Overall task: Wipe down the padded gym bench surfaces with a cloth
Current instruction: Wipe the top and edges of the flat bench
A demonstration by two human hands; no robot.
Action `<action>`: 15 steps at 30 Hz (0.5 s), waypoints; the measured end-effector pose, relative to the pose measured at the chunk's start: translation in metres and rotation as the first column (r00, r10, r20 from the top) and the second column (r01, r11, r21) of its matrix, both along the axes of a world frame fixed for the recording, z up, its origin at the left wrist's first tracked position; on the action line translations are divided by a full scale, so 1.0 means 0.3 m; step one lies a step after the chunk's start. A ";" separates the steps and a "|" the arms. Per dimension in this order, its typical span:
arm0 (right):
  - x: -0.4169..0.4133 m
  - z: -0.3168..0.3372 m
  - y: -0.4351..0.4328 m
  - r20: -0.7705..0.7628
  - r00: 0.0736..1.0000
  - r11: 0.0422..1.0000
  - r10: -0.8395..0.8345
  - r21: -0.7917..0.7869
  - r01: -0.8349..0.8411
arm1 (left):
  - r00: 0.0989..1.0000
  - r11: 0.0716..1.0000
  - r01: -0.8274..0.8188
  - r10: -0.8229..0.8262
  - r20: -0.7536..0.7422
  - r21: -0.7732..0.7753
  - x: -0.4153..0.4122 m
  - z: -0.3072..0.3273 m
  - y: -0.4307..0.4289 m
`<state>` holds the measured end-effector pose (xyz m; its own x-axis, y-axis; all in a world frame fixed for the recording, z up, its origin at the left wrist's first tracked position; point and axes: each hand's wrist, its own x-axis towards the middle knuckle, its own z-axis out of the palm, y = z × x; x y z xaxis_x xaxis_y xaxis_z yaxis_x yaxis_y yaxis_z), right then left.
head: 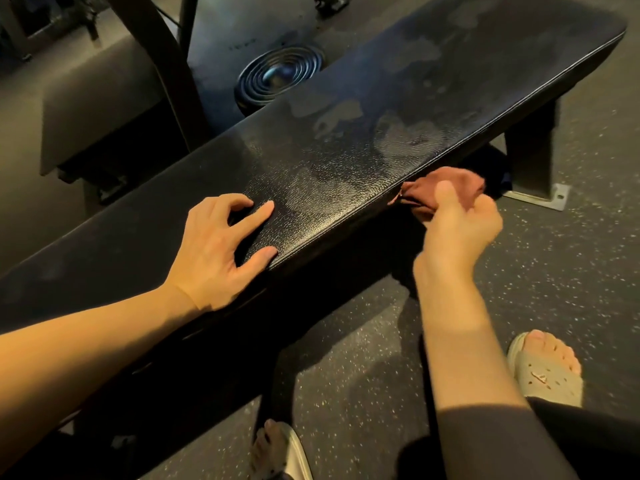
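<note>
A long black padded bench (346,140) runs from lower left to upper right, its top streaked with damp patches. My left hand (221,247) rests on the pad's top near the front edge, fingers spread, thumb hooked over the seam. My right hand (457,220) grips a bunched reddish-brown cloth (453,185) and holds it against the bench's near side edge, just below the seam. Part of the cloth is hidden behind my fingers.
The bench's metal leg with a bolted foot plate (540,195) stands right of the cloth. A round ribbed metal disc (280,74) and dark machine frames lie behind the bench. My feet in pale sandals (543,368) stand on speckled rubber floor.
</note>
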<state>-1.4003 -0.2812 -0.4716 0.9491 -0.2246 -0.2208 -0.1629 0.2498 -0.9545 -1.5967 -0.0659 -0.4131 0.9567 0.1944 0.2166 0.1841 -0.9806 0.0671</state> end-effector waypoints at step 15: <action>-0.222 0.058 0.086 0.032 0.971 0.954 0.237 0.178 -0.239 | 1.000 1.000 0.003 -0.003 0.003 0.010 -0.003 -0.004 0.007</action>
